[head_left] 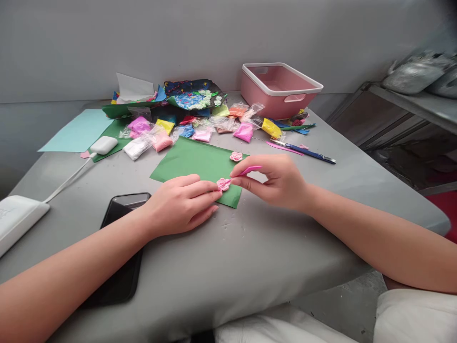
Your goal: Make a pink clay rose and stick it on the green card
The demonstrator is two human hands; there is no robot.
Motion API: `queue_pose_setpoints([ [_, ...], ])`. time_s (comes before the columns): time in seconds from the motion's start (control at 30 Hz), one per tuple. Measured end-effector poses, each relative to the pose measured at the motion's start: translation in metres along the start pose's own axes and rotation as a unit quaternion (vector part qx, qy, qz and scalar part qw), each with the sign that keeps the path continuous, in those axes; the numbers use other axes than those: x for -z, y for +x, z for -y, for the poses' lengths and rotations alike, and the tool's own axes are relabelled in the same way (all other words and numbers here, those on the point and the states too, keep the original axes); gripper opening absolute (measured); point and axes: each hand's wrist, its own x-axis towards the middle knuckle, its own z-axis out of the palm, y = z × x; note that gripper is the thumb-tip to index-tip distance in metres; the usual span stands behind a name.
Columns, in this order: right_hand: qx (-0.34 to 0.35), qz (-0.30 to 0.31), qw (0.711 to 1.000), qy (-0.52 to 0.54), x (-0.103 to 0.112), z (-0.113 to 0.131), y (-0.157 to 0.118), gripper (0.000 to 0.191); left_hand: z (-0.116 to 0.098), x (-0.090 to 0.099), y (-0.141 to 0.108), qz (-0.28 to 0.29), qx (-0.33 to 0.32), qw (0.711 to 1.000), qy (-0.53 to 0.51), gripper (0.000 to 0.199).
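A green sheet (196, 162) lies on the grey table with two pink clay flowers on its right part. My right hand (273, 183) pinches a thin pink tool (251, 169), its tip at the lower flower (223, 185). My left hand (185, 202) lies palm down over the sheet's front edge, fingers together, the fingertips touching the left side of that flower. Whether those fingers grip the flower or only rest against it is unclear. The upper flower (236, 156) sits near the sheet's right edge, just behind my right hand.
Bags of coloured clay (164, 126) spread across the back, before a pink box (282, 90). A blue cutter (310, 153) lies at right. On the left are a black phone (123, 281), a white charger (21, 219) with its cable, and a light blue sheet (76, 131).
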Motion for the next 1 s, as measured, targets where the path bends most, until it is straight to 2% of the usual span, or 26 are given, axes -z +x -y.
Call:
queue_pose_setpoints([
  [0.13, -0.087, -0.068, 0.990, 0.089, -0.002, 0.001, 0.001, 0.013, 0.000, 0.001, 0.001, -0.011, 0.022, 0.999, -0.033, 0.021],
  [0.23, -0.111, -0.094, 0.980, 0.135, -0.004, -0.001, 0.001, 0.016, 0.001, 0.000, 0.001, -0.031, 0.048, 0.997, -0.057, 0.018],
  [0.3, -0.080, -0.101, 0.985, 0.117, -0.004, -0.003, 0.001, 0.018, 0.002, -0.001, 0.000, -0.051, 0.079, 0.993, -0.068, 0.011],
  [0.4, 0.017, -0.101, 0.994, 0.030, -0.004, -0.006, 0.001, 0.020, 0.005, -0.003, -0.002, -0.069, 0.148, 0.983, -0.081, 0.010],
  [0.5, 0.073, -0.051, 0.996, -0.032, -0.005, -0.008, -0.001, 0.020, 0.007, -0.002, -0.005, -0.073, 0.186, 0.976, -0.087, 0.011],
  [0.6, 0.111, 0.029, 0.991, -0.067, -0.009, -0.010, -0.004, 0.021, 0.007, 0.001, -0.006, -0.066, 0.168, 0.980, -0.084, 0.012],
  [0.7, 0.159, 0.071, 0.978, -0.114, -0.015, -0.014, -0.005, 0.016, 0.008, 0.005, -0.005, -0.053, 0.129, 0.987, -0.074, 0.016],
  [0.87, 0.176, 0.089, 0.964, -0.176, -0.020, -0.021, -0.003, 0.014, 0.010, 0.005, -0.005, -0.030, 0.079, 0.995, -0.048, 0.021],
  [1.0, 0.184, 0.088, 0.962, -0.183, -0.021, -0.021, -0.003, 0.014, 0.010, 0.004, -0.004, -0.029, 0.090, 0.995, -0.036, 0.022],
])
